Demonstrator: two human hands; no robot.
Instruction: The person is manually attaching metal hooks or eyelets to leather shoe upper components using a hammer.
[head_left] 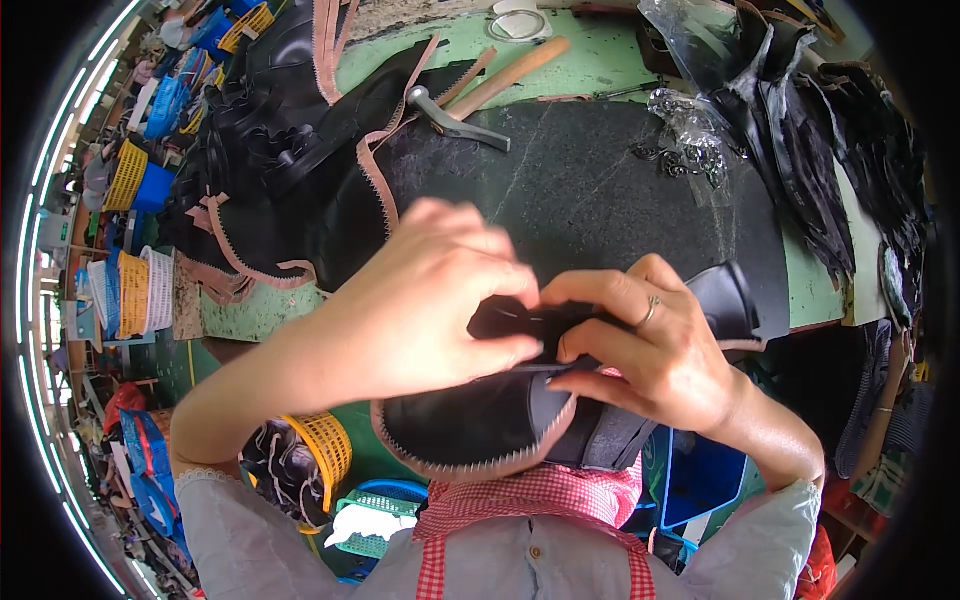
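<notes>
In front of my chest I hold a black leather shoe upper (455,415) with a pinkish-tan lining and a zigzag-cut edge. My left hand (425,300), slightly blurred, pinches the upper's far edge between thumb and fingers. Close beside it, my right hand (650,350), with a ring on one finger, grips the same edge, thumb below and fingers above. Dark folded material shows between the two hands, partly covered by the fingers. Another end of black leather (725,300) sticks out beyond my right hand. Whether a small part sits in the fingertips is hidden.
On the green table (400,40) lies a black mat (580,190) with a wooden-handled hammer (510,78). A clear bag of small metal parts (685,140) rests at right, near hanging black strips (790,150). Black uppers (330,190) pile up left. A yellow basket (325,450) stands below.
</notes>
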